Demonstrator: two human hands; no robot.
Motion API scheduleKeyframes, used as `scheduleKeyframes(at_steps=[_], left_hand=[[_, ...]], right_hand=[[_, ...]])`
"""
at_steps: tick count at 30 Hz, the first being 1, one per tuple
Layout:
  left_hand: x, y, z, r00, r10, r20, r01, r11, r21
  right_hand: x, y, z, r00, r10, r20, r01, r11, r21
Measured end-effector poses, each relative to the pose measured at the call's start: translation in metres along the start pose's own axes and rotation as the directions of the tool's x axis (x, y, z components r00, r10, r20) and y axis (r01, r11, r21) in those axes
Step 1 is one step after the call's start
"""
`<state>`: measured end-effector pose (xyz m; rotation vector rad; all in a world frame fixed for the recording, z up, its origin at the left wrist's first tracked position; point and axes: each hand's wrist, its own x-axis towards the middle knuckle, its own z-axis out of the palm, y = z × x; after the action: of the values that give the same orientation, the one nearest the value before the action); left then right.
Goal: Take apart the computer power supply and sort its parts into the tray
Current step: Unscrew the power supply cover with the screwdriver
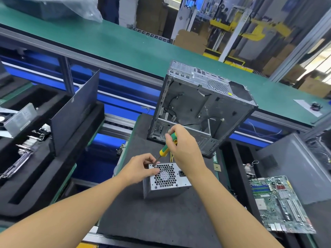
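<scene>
The screwdriver (169,145) is gripped by the right hand (184,145), whose fingers are curled tightly round the green and yellow handle. The shaft is tilted down and to the left, with the tip set at the upper left corner of the power supply (168,179). That corner is held by the left hand (141,169): the thumb is laid on the fan grille and the fingers are curled over the top edge, just beside the tip. The power supply is stood on a dark foam mat (152,217) directly in front of the person. Behind it, on the same mat, an emptied computer case (200,111) is stood with its open side toward the person. A green conveyor belt (125,43) is run across the room beyond, with cardboard boxes (192,42) stacked behind it. A black foam tray (41,178) holding metal parts is placed to the left, a dark side panel (77,111) is stood upright next to it, and a circuit board (279,203) is laid to the right. The power supply is cased in grey metal, closed on all visible sides, with a honeycomb grille and a socket on the face turned upward.
</scene>
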<state>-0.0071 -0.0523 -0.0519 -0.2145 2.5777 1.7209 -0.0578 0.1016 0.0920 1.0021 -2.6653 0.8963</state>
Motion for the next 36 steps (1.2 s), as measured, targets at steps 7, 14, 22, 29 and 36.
scheduleKeyframes(at_steps=[7, 14, 22, 29, 36], left_hand=[[-0.001, 0.003, -0.001, 0.999, -0.05, 0.015, 0.05, 0.999, -0.006], [-0.002, 0.006, -0.001, 0.996, -0.058, 0.073, 0.06, 0.998, -0.029], [-0.003, 0.004, 0.0, 0.998, -0.062, 0.031, 0.062, 0.998, 0.002], [-0.001, 0.0, 0.001, 0.998, -0.059, 0.02, 0.058, 0.997, 0.051], [0.002, 0.001, 0.024, 0.962, -0.239, 0.132, 0.241, 0.971, -0.002]], right_hand=[[0.006, -0.013, -0.008, 0.986, -0.077, 0.146, 0.089, 0.993, -0.076], [0.014, -0.011, -0.008, 0.979, -0.016, 0.201, 0.049, 0.986, -0.162], [0.008, -0.022, 0.002, 0.992, -0.026, 0.122, 0.066, 0.942, -0.33], [0.015, -0.028, -0.005, 0.966, 0.057, 0.252, 0.02, 0.956, -0.293], [0.023, -0.027, -0.015, 0.927, 0.142, 0.346, -0.02, 0.942, -0.335]])
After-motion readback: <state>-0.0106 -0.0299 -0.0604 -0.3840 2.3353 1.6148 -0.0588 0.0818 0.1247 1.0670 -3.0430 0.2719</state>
